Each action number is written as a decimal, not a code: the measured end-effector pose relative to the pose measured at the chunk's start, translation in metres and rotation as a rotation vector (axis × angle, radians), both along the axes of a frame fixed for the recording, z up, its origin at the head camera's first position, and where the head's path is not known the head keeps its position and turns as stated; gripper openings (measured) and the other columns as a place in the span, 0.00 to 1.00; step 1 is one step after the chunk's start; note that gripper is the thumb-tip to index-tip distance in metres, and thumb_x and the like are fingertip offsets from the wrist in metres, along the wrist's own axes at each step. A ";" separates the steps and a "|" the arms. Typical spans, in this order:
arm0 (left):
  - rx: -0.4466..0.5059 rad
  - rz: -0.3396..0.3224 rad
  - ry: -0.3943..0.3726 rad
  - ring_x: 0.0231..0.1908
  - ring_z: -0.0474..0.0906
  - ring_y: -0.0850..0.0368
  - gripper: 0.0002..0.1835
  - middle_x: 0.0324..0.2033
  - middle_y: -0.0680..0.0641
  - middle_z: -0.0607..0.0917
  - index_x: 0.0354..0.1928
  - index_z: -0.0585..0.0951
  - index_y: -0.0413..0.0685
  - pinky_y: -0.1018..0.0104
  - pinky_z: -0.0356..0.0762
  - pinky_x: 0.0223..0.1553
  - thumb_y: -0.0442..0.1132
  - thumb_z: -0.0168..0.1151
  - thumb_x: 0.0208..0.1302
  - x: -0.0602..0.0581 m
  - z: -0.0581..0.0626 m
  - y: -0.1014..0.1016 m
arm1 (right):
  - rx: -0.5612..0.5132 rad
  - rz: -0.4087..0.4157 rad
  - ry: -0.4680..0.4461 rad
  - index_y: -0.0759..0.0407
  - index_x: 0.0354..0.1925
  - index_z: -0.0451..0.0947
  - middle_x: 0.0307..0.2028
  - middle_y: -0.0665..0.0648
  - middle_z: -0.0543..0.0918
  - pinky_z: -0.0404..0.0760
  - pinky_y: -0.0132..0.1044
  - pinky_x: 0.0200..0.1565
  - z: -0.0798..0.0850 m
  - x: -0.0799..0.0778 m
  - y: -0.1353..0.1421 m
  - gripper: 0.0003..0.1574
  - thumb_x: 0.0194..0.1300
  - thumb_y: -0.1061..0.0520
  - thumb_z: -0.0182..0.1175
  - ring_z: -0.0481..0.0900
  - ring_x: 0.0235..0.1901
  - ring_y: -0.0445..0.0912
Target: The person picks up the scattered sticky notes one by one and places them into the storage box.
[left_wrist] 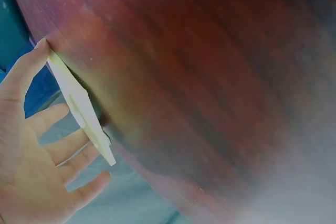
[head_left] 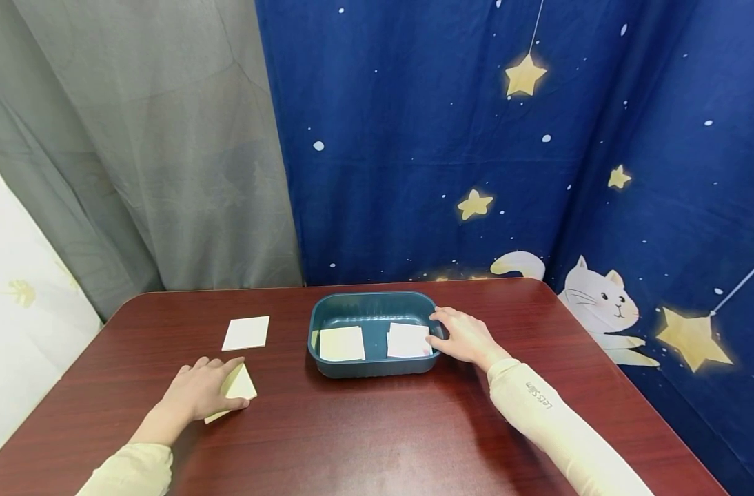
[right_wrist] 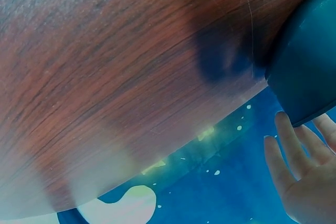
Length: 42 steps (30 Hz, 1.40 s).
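Observation:
My left hand (head_left: 197,393) holds a pale yellow sticky note pad (head_left: 238,387) by its edges, thumb on the near side and fingers on the far side. In the left wrist view that pad (left_wrist: 79,100) appears edge-on, tilted, over the table. My right hand (head_left: 466,335) reaches over the right end of a dark teal bin (head_left: 377,368), its fingers spread. Its thumb is over the rim by the white notes (head_left: 408,340), and the bin wall partly hides the fingertips in the right wrist view. Pale yellow notes (head_left: 342,344) lie at the bin's left.
A white square note (head_left: 246,333) lies on the reddish-brown table (head_left: 377,434), left of the bin and beyond my left hand. Behind the table's far edge hang a grey curtain (head_left: 185,172) and a blue star-patterned curtain (head_left: 408,138).

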State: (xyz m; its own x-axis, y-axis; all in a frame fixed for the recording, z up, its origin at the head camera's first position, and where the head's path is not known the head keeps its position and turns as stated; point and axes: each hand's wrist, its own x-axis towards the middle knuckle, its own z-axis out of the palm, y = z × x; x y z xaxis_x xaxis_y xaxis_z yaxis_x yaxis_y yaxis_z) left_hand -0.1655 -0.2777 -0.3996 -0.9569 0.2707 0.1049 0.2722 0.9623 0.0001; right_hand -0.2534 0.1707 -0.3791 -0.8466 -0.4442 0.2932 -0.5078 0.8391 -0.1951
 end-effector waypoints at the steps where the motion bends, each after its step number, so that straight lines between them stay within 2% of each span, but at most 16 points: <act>1: -0.004 -0.002 0.006 0.35 0.70 0.45 0.44 0.33 0.44 0.78 0.52 0.73 0.44 0.48 0.65 0.30 0.66 0.63 0.34 0.000 0.000 0.000 | -0.001 0.001 0.000 0.56 0.48 0.74 0.50 0.58 0.73 0.73 0.51 0.38 0.000 0.000 0.000 0.29 0.51 0.42 0.60 0.75 0.44 0.53; 8: 0.010 0.001 0.011 0.29 0.75 0.42 0.43 0.30 0.44 0.76 0.52 0.73 0.42 0.47 0.69 0.27 0.63 0.65 0.35 0.000 0.002 0.002 | -0.002 -0.001 -0.001 0.56 0.48 0.74 0.50 0.58 0.74 0.73 0.51 0.39 0.000 0.000 0.000 0.29 0.51 0.42 0.60 0.75 0.44 0.52; 13: 0.003 0.006 0.020 0.29 0.75 0.42 0.43 0.30 0.44 0.76 0.52 0.73 0.42 0.47 0.69 0.27 0.64 0.64 0.35 0.001 0.002 0.003 | -0.004 0.004 -0.008 0.57 0.49 0.74 0.50 0.58 0.73 0.72 0.51 0.39 0.000 0.000 0.000 0.30 0.51 0.42 0.60 0.75 0.44 0.53; 25: -0.018 0.019 0.044 0.33 0.70 0.46 0.37 0.32 0.46 0.74 0.49 0.76 0.52 0.48 0.66 0.25 0.66 0.63 0.35 0.002 0.000 0.005 | -0.010 0.004 -0.017 0.57 0.49 0.74 0.50 0.58 0.73 0.72 0.51 0.40 0.001 0.002 -0.001 0.30 0.51 0.42 0.60 0.74 0.45 0.52; 34: -0.040 0.059 -0.020 0.35 0.71 0.43 0.44 0.35 0.43 0.74 0.47 0.77 0.47 0.45 0.62 0.28 0.75 0.54 0.35 0.006 0.002 0.009 | -0.011 0.009 -0.010 0.58 0.48 0.75 0.51 0.58 0.73 0.72 0.52 0.38 0.001 0.002 0.000 0.30 0.51 0.43 0.60 0.75 0.44 0.53; 42: -0.003 0.069 -0.010 0.36 0.73 0.39 0.46 0.36 0.40 0.75 0.47 0.76 0.41 0.44 0.68 0.28 0.74 0.54 0.37 0.005 0.002 0.008 | -0.006 0.010 -0.013 0.58 0.49 0.74 0.51 0.58 0.73 0.72 0.52 0.39 0.001 0.002 0.000 0.30 0.51 0.42 0.60 0.74 0.45 0.53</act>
State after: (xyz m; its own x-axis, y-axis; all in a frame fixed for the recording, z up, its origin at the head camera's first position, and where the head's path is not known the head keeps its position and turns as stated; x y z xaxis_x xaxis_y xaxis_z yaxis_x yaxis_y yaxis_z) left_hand -0.1607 -0.2693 -0.3978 -0.9743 0.2042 0.0948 0.2051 0.9787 -0.0002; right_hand -0.2512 0.1704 -0.3778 -0.8461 -0.4506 0.2847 -0.5132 0.8329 -0.2072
